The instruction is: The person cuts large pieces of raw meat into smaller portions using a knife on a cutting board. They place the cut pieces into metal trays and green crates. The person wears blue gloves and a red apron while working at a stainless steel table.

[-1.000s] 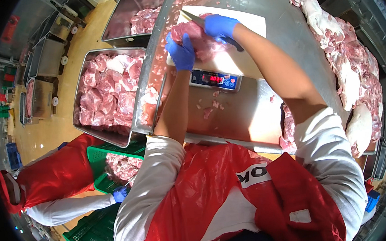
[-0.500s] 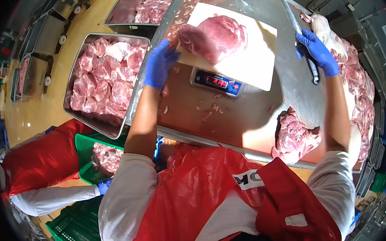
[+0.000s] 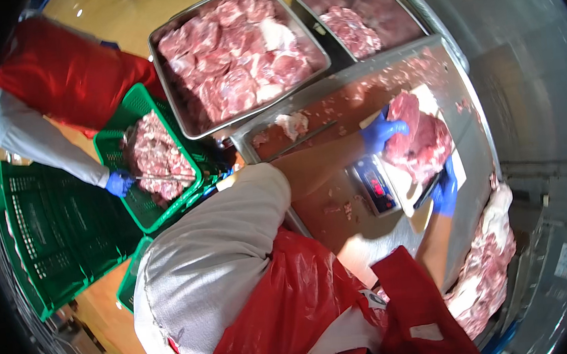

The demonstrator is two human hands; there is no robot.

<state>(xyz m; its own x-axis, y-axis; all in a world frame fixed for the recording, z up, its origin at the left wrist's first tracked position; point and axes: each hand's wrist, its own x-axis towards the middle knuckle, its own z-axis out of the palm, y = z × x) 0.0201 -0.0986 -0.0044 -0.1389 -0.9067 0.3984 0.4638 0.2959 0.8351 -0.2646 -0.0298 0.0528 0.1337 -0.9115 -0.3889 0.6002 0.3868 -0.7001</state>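
A large raw cut of meat (image 3: 422, 138) rests over the white board (image 3: 459, 170) of a small digital scale, perhaps slightly lifted; I cannot tell. My left hand (image 3: 384, 133) grips its left side, the thumb spread over the surface. Against its lower right edge is my right hand (image 3: 444, 190), closed round the black handle of a knife (image 3: 427, 190); the blade is hidden. Both hands wear blue gloves. Beside the board shows the scale's blue panel (image 3: 375, 186) with a lit red display.
A steel bin (image 3: 188, 128) heaped with meat cuts and another steel bin (image 3: 386, 6) stand beyond the steel table (image 3: 319, 204). A long rod-like tool (image 3: 304, 139) lies on it. More meat (image 3: 483, 260) is at right. A co-worker's gloved hand (image 3: 120, 183) reaches a green crate (image 3: 149, 222).
My view has swung left. My left hand has taken hold of the meat, and my right hand has come in to its edge with the knife still in it.
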